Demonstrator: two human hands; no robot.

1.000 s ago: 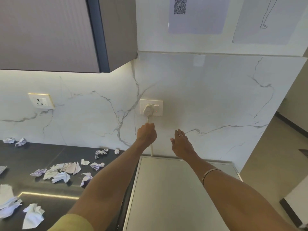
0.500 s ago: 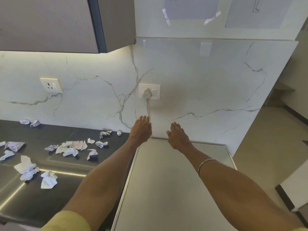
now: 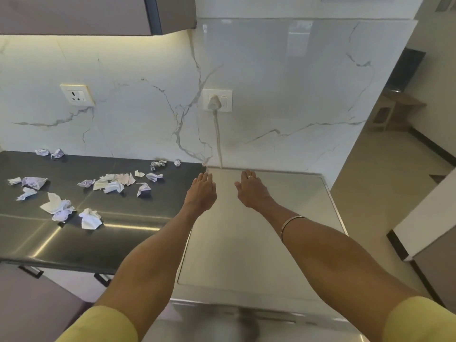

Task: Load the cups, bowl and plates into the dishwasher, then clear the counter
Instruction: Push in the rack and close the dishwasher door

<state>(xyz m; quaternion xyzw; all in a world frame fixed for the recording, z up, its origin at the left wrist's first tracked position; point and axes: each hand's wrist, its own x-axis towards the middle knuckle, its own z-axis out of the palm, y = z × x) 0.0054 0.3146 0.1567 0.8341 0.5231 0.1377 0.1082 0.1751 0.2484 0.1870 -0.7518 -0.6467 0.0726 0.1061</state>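
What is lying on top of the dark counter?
Many crumpled paper scraps lie scattered across the dark counter. No cups, bowl or plates are visible on it. The left forearm covers its near right corner.

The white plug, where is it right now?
In the head view the white plug sits in the wall socket on the marble backsplash, above the appliance's far left corner; its cord hangs down beyond the left hand.

Both hands reach far over the dishwasher [image 3: 246,243] top, fingers straight: left hand [image 3: 201,193], right hand [image 3: 250,191]. Crumpled papers [image 3: 111,185] litter the dark counter [image 3: 74,240] at left.
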